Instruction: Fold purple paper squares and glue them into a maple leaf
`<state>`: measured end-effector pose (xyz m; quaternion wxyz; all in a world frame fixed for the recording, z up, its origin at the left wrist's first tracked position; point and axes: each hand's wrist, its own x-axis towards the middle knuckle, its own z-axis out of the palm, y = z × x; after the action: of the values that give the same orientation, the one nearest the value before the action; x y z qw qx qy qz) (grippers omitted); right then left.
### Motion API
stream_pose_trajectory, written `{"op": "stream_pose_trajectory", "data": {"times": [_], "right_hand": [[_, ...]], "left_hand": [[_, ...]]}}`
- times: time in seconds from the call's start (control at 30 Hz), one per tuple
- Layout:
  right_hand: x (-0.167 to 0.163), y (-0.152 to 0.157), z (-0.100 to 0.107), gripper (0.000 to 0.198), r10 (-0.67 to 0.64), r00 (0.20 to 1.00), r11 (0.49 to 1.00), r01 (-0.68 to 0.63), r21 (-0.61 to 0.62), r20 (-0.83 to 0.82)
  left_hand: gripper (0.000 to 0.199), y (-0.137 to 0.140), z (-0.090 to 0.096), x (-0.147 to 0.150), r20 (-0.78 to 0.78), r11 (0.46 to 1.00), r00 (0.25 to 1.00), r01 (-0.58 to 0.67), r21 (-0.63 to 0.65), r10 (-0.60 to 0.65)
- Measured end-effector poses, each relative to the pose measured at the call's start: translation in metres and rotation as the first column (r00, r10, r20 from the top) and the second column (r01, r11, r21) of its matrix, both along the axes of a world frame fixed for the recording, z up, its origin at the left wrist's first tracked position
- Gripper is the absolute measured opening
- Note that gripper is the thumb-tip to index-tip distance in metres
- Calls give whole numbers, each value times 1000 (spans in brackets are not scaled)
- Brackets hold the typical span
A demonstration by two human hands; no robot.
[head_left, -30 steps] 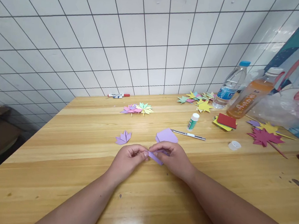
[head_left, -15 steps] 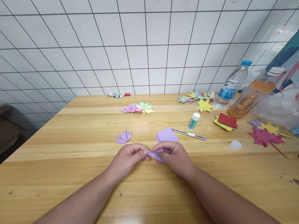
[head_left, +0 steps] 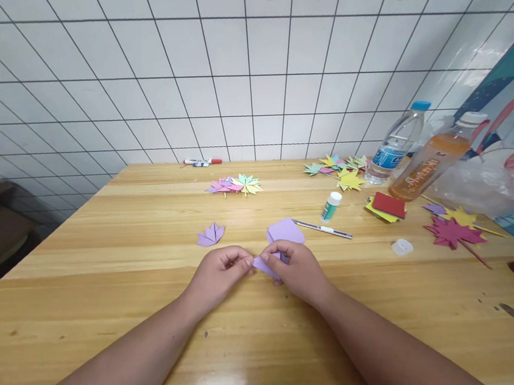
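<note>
Over the wooden table [head_left: 135, 302], left hand [head_left: 217, 272] and right hand [head_left: 297, 269] curled, both pinching purple folded paper [head_left: 264, 265].

Two bare hands meet over a wooden table [head_left: 135, 302], the left hand [head_left: 221, 271] and right hand [head_left: 297, 270] both pinching a small folded lilac paper piece [head_left: 264, 265]. Just behind lies a stack of lilac paper squares [head_left: 286, 230]; a folded lilac leaf section [head_left: 211, 235] sits to the left. Farther back are a glue stick [head_left: 331, 207], a craft knife [head_left: 324, 229], finished paper leaves [head_left: 235, 185], a water bottle [head_left: 395, 144] and an orange drink bottle [head_left: 427, 164].
</note>
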<state>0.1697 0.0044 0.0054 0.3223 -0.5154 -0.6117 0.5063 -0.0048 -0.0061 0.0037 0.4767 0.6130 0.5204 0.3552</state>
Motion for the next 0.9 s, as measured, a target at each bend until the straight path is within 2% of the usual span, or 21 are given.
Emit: {"op": "stream_pose_trajectory", "data": {"times": [0.17,0.4,0.63,0.8,0.9], "right_hand": [[1,0,0,19,2,999,1000,-3,22,44],[1,0,-4,19,13,994,980,-35,195,111],[0,1,-2,17,-4,988,974,-31,223,153],[0,-1,-2,15,27,984,958,-76,276,176],[0,-1,-1,13,6,986,961,-53,273,169]], "left_hand": [[22,0,0,2,2,1000,1000,10,12,-10],[21,-1,0,3,-14,1000,1000,23,8,-23],[20,-1,-1,3,-37,999,999,24,29,-23],[20,-1,-4,3,-55,998,998,43,55,-40],[20,-1,-3,3,-47,998,999,29,58,-26]]}}
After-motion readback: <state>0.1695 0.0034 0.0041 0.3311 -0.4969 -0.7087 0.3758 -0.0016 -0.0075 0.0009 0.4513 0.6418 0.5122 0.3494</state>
